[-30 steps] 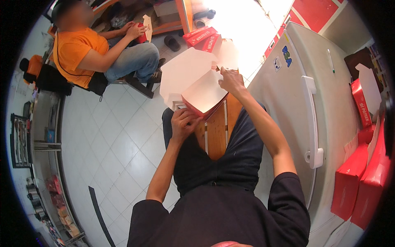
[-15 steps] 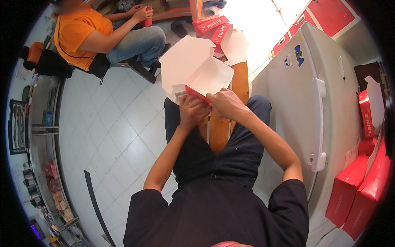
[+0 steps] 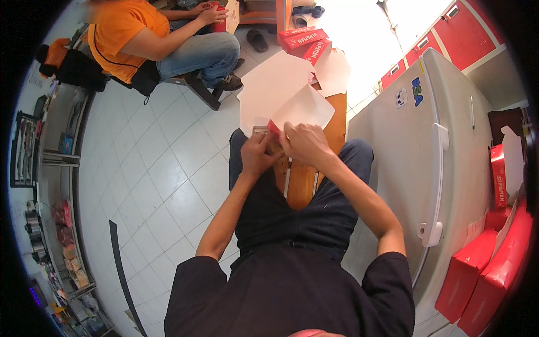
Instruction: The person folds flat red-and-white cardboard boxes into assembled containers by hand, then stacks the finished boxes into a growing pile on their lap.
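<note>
A cardboard box (image 3: pixel 307 111), white inside and red outside, rests on the wooden bench (image 3: pixel 300 194) between my knees. Its wide white lid (image 3: pixel 266 84) is folded back to the far left. My left hand (image 3: pixel 256 155) grips the near left corner, fingers bent around the small flap there. At the near wall, my right hand (image 3: pixel 305 144) pinches the edge close to that same corner. Between the two hands shows a small red piece of the wall (image 3: pixel 273 126). My fingers hide the rest of the near side.
Beyond the box, red boxes (image 3: pixel 303 39) are stacked on the bench. A fridge (image 3: pixel 393 151) stands at my right, with more red boxes (image 3: pixel 466 269) beside it. At the far left, a seated person in orange (image 3: pixel 126 33) holds a red box (image 3: pixel 219 19). Shelves (image 3: pixel 62 213) line the left.
The whole view has shifted a little. My right hand has come nearer the left corner and covers more of the red wall. The other person's box now shows a pale flap.
</note>
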`<move>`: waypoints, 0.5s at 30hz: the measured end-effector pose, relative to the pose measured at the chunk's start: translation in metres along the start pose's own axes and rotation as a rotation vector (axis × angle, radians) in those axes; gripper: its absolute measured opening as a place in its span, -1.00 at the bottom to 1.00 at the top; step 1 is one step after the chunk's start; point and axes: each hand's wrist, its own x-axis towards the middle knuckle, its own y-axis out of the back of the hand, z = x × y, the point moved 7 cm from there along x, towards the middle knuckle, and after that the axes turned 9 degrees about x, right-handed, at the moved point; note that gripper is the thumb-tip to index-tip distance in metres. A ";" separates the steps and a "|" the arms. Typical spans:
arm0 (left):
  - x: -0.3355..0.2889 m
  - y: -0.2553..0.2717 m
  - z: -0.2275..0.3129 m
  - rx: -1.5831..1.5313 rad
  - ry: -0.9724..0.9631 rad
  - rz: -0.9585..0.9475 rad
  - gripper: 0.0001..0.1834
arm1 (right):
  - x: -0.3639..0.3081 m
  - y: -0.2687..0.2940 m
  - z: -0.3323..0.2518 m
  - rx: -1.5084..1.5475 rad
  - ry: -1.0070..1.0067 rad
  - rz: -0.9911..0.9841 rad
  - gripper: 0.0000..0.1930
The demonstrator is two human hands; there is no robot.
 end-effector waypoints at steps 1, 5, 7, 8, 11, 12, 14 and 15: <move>-0.005 -0.005 -0.001 -0.001 0.038 -0.038 -0.37 | 0.008 -0.002 0.000 0.027 -0.036 0.074 -0.72; -0.016 -0.014 -0.006 -0.032 0.150 -0.025 -0.32 | 0.033 -0.037 0.005 -0.013 -0.016 0.135 -0.73; -0.016 -0.012 -0.006 -0.036 0.177 -0.003 -0.30 | 0.030 -0.045 0.007 -0.034 0.006 0.099 -0.75; -0.017 -0.011 -0.006 -0.041 0.197 0.008 -0.29 | 0.029 -0.045 0.008 -0.041 0.006 0.098 -0.77; -0.012 -0.007 -0.003 -0.078 0.152 0.081 -0.24 | 0.024 -0.041 0.005 -0.039 -0.006 0.080 -0.80; -0.015 -0.007 -0.003 -0.076 0.186 0.063 -0.23 | 0.022 -0.039 0.003 -0.029 -0.007 0.068 -0.81; -0.010 -0.004 -0.002 -0.074 0.239 0.037 -0.21 | 0.022 -0.036 0.002 -0.033 -0.012 0.057 -0.83; -0.012 -0.006 -0.005 -0.076 0.257 0.013 -0.21 | 0.021 -0.037 0.002 -0.044 -0.016 0.051 -0.83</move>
